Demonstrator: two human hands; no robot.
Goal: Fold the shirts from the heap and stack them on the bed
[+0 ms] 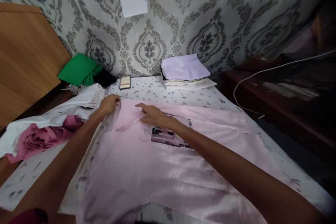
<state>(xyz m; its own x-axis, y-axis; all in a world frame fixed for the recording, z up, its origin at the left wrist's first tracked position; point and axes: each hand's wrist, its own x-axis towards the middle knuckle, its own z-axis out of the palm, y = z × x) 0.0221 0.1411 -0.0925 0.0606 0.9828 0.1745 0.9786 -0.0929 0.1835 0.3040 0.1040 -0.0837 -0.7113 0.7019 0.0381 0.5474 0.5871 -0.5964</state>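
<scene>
A pale pink T-shirt [126, 168] with a dark picture print lies spread over the patterned white sheet. Its far side is folded over in a long strip. At the far left corner of the shirt, my left hand [109, 104] has its fingers bent together on the cloth edge. My right hand [152, 115] rests on the folded strip, index finger stretched out and thumb apart, with nothing gripped. The right forearm crosses above the print and hides part of it.
A folded stack [185, 68] with lilac cloth on top sits by the wall. Left are green cloth [80, 69], white garments [89, 96] and a dark pink garment [44, 138]. A small card-like item [125, 82] lies at the back. A white cable [246, 77] hangs right.
</scene>
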